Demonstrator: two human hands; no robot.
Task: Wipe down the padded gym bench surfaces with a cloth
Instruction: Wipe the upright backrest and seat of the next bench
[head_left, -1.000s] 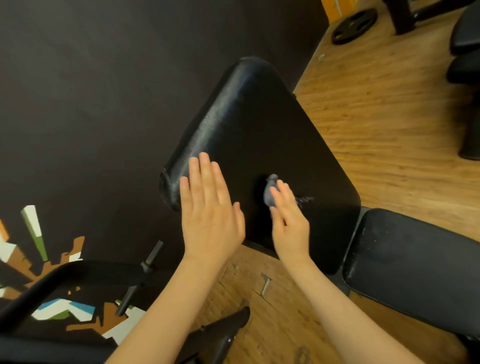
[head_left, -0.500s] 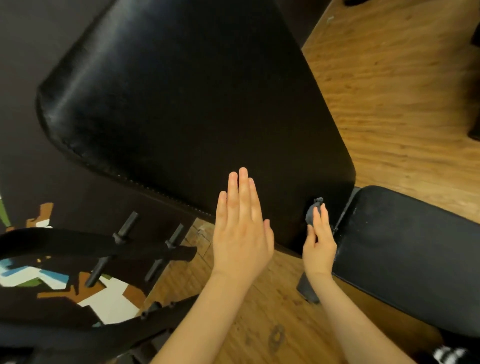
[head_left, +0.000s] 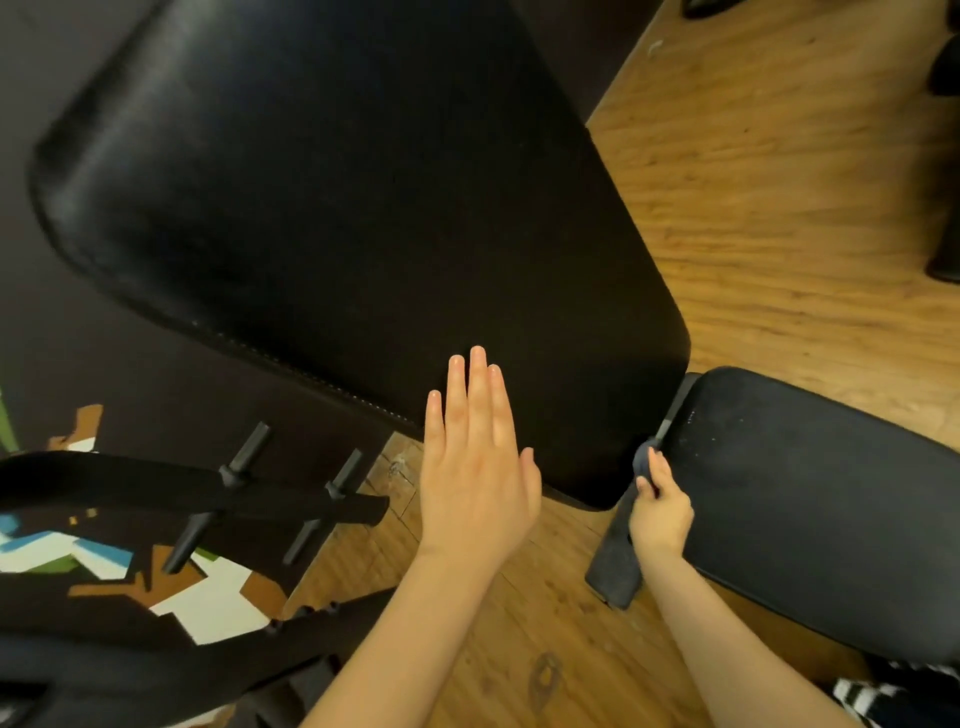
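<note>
The large black padded backrest (head_left: 363, 218) of the gym bench fills the upper middle of the head view. The black padded seat (head_left: 810, 509) lies to its lower right. My left hand (head_left: 475, 462) lies flat with straight fingers over the backrest's lower edge. My right hand (head_left: 661, 512) grips a small bunched grey-blue cloth (head_left: 644, 456) in the gap between the backrest's lower corner and the seat's left edge. Most of the cloth is hidden under my fingers.
A black metal frame with several pegs (head_left: 249, 457) juts out at the lower left, before a dark wall with a coloured pattern (head_left: 208, 613). Wooden floor (head_left: 779, 208) spreads to the right, with dark equipment (head_left: 943, 260) at the right edge. A striped sock (head_left: 862, 696) shows at the bottom right.
The view came closer to the backrest. My right hand slid the cloth down the pad to its lower right corner and curled round it. My left hand stayed flat, now at the lower edge.
</note>
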